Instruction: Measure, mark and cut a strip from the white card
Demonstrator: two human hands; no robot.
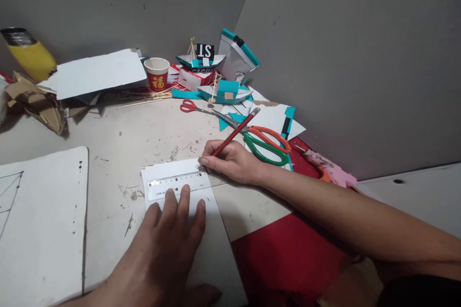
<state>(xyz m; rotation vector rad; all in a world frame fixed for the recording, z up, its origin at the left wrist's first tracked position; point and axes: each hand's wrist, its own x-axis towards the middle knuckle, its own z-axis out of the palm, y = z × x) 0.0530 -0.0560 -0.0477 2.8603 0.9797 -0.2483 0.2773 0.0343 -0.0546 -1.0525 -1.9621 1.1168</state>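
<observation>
While pressing ruler [158,187] to white sheet [218,240] with spread-fingered left hand [163,242], seemingly mid-marking with pencil [236,131] clamped in right hand [232,160]; cannot gauge amount drawn.

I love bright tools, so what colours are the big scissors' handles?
Orange handle and green handle, best seen in the head view.

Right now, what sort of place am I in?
Probably a craft workspace, judging by the ruler under your left hand's fingertips, the scissors and the model boats.
</observation>
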